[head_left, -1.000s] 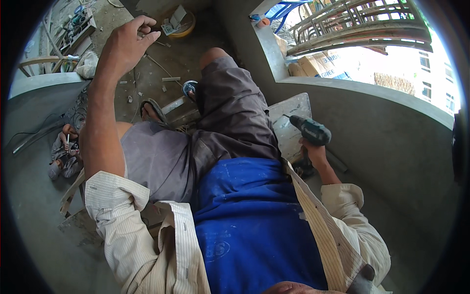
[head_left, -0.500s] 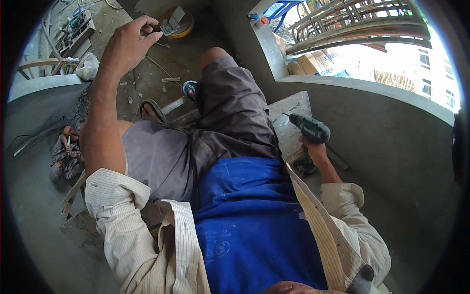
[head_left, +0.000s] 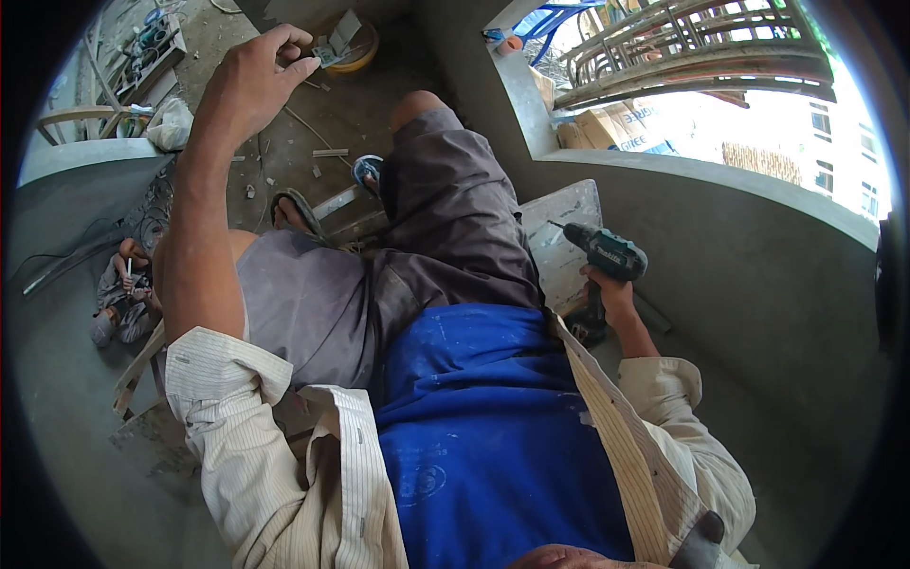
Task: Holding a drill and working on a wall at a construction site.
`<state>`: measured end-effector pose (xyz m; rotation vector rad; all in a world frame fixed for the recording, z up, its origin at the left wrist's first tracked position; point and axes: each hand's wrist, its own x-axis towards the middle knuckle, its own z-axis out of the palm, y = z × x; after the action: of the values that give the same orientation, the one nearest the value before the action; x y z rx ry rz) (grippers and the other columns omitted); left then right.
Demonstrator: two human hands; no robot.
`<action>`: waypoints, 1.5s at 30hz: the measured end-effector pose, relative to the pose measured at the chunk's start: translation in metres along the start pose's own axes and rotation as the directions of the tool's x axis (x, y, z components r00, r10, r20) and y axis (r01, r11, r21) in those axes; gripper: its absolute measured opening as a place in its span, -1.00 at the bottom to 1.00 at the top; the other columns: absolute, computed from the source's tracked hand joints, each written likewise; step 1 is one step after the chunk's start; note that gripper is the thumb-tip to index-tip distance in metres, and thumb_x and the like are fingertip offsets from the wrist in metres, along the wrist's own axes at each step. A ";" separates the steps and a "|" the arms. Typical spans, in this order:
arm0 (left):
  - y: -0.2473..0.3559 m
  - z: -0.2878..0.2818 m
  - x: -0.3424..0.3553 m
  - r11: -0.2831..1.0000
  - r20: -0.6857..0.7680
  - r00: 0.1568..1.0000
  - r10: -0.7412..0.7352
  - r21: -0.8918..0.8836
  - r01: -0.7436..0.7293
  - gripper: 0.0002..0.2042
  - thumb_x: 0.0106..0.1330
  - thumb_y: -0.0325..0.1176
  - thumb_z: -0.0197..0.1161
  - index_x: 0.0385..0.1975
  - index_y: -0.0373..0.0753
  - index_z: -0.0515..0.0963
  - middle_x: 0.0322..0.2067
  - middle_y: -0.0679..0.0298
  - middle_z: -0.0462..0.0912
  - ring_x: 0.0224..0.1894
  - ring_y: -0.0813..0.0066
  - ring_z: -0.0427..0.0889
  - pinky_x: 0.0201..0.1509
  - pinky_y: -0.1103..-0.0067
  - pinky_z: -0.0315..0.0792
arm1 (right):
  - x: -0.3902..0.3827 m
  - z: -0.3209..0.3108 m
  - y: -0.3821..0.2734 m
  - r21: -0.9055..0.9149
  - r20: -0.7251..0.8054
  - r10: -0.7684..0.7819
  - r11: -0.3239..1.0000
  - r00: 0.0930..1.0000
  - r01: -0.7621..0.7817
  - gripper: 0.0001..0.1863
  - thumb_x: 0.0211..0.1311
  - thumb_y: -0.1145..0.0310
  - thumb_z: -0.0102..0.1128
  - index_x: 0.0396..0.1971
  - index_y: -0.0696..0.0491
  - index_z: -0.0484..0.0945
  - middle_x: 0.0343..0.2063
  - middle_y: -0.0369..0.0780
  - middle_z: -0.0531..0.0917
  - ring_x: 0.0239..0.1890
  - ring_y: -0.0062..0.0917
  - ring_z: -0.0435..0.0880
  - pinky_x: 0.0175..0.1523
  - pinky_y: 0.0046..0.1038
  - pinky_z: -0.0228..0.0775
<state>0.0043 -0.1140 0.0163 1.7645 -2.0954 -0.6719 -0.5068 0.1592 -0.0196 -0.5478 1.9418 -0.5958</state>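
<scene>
Gripping lettered drill (head_left: pixel 611 252) in right hand (head_left: pixel 612 292), left hand (head_left: pixel 254 83) curled, contents unclear, printed carton (head_left: pixel 605 127)

Pale lettering runs along the side of the dark teal drill (head_left: pixel 614 252). Well beyond the drill, outside, I can make out bold blue capitals on the cardboard boxes (head_left: pixel 599 128). To the wearer's left of the drill, the blue shirt (head_left: pixel 502 417) carries a round emblem (head_left: pixel 430 481) and print too faint to read.
</scene>
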 end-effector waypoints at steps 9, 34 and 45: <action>-0.001 0.004 0.001 1.000 0.016 1.000 -0.005 -0.026 0.005 -0.64 0.31 -0.23 0.30 0.05 -0.19 0.53 -0.15 0.16 0.66 -0.24 0.39 0.68 -0.13 0.48 0.53 | 0.002 -0.004 0.005 0.005 -0.005 -0.010 1.000 1.000 0.010 -0.80 0.04 0.40 0.34 -0.32 0.07 0.57 -0.52 -0.27 0.61 -0.65 -0.53 0.56 -0.53 -0.45 0.41; -0.007 -0.002 -0.009 0.999 0.024 0.999 -0.049 -0.013 0.049 -0.60 0.31 -0.18 0.30 0.09 -0.17 0.51 -0.11 0.15 0.66 -0.20 0.35 0.69 -0.11 0.46 0.53 | 0.001 -0.001 -0.007 -0.084 -0.144 -0.165 0.984 0.976 0.154 -0.66 -0.04 0.58 0.41 -0.21 0.09 0.54 -0.39 -0.31 0.62 -0.47 -0.57 0.61 -0.37 -0.48 0.46; -0.008 0.002 -0.007 1.000 -0.016 1.000 -0.019 -0.018 0.018 -0.63 0.28 -0.15 0.29 0.04 -0.13 0.54 -0.18 0.18 0.68 -0.25 0.31 0.70 -0.11 0.40 0.53 | 0.000 0.002 -0.011 -0.123 -0.155 -0.235 0.968 0.959 0.218 -0.54 -0.15 0.64 0.43 -0.16 0.09 0.53 -0.36 -0.31 0.62 -0.39 -0.58 0.61 -0.28 -0.50 0.49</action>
<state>0.0115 -0.1082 0.0104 1.7763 -2.0588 -0.6767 -0.5038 0.1505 -0.0137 -0.8179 2.0945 -0.7059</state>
